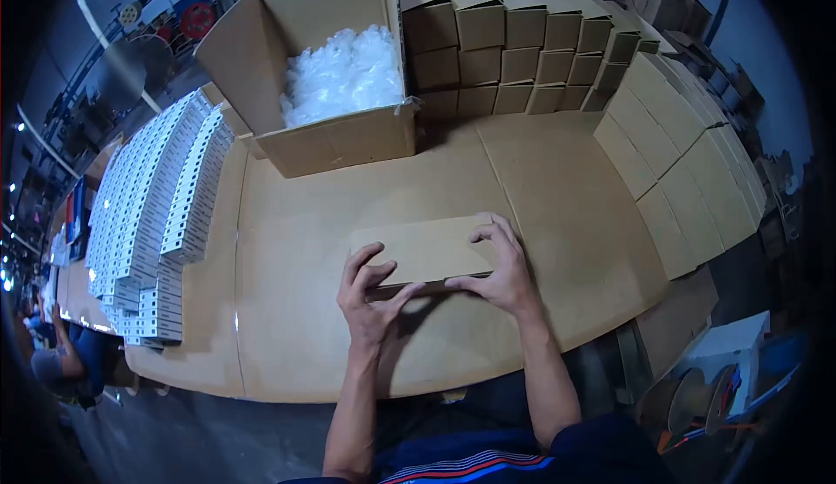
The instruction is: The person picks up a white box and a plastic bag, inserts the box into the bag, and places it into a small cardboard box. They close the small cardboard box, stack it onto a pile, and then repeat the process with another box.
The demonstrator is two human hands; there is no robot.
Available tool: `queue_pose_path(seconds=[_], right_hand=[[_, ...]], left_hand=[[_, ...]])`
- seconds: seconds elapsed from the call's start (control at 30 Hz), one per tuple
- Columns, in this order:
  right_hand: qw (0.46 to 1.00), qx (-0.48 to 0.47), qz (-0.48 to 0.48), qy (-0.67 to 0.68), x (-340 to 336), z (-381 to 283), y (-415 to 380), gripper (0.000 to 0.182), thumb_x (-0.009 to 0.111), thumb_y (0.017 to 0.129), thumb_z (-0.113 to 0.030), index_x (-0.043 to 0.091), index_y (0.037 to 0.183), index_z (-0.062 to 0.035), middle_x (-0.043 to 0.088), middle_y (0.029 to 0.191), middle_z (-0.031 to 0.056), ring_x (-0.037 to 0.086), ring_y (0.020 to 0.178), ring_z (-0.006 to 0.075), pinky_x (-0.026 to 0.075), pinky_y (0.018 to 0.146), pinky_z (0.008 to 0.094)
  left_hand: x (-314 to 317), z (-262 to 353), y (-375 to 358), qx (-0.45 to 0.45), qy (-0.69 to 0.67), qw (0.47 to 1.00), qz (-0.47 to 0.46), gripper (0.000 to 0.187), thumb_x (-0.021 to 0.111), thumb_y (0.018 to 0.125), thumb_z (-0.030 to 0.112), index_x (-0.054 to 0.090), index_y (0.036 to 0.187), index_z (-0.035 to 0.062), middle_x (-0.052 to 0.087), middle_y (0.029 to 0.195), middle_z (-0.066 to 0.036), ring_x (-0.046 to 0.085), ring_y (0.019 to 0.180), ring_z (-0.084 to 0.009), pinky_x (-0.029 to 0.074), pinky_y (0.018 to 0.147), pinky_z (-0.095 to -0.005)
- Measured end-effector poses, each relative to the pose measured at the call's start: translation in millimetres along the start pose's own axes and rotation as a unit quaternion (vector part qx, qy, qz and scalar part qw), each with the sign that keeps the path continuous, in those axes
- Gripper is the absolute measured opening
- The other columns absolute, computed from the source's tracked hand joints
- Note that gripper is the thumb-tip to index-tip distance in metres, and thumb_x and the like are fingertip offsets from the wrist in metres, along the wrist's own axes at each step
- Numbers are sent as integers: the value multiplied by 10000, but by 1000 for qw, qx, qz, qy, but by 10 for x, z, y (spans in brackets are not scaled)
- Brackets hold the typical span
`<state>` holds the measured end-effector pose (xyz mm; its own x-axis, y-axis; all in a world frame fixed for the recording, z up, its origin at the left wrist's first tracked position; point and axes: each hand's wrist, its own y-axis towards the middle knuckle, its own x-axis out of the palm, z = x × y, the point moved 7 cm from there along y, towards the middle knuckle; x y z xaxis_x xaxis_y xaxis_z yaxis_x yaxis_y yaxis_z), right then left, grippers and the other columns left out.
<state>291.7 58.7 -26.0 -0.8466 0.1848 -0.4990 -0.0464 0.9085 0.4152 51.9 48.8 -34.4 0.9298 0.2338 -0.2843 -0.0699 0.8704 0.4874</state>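
Note:
A long brown cardboard box [427,246] lies on the cardboard-covered table [305,336] in front of me, its top face closed. My left hand [366,295] grips its near left end, with curled fingers over the top and the thumb along the front edge. At the right end, my right hand [501,266] holds the box in the same way, fingers bent over the top and thumb at the front edge. Whatever the box contains is hidden.
An open carton [348,144] holding clear plastic bags [344,75] stands at the back. Small white boxes [148,197] are stacked on the left. Brown boxes [522,27] rise in rows behind, with more stacked boxes [688,171] at right. A person [65,358] is far left.

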Motion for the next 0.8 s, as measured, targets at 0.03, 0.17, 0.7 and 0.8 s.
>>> queue_pose_path(seconds=[0.03, 0.17, 0.7, 0.8], right_hand=[[1000, 6, 15, -5, 5, 22, 1, 705, 1012, 550, -313, 590, 1061, -70, 546, 1321, 189, 541, 1281, 376, 467, 1069, 458], [998, 1, 59, -25, 17, 55, -69, 750, 1008, 554, -339, 572, 1098, -63, 552, 1299, 175, 545, 1255, 363, 464, 1070, 450], [875, 259, 407, -36, -1515, 1363, -1062, 483, 800, 884, -98, 625, 1309, 51, 733, 1138, 239, 745, 1005, 280, 606, 862, 369], [838, 283, 458, -85, -1801, 1555, -952, 339, 802, 884, -105, 707, 1159, 69, 769, 967, 217, 766, 843, 237, 608, 776, 334]], left_hand=[[-3, -57, 4, -6, -5, 1000, -4, 443, 965, 633, 118, 699, 964, -9, 640, 1306, -169, 670, 1156, -288, 619, 884, -363], [-40, -97, 17, 10, 23, 999, 23, 581, 921, 690, 27, 614, 1184, 22, 574, 1387, -152, 605, 1235, -274, 555, 995, -396], [2958, -82, 986, -78, -128, 947, -284, 650, 680, 985, 92, 376, 1548, -24, 465, 1515, -248, 583, 1303, -316, 522, 1052, -403], [3652, -138, 1064, 7, -132, 954, -270, 731, 698, 970, 89, 302, 1570, -40, 398, 1562, -258, 486, 1401, -337, 498, 1090, -423]])
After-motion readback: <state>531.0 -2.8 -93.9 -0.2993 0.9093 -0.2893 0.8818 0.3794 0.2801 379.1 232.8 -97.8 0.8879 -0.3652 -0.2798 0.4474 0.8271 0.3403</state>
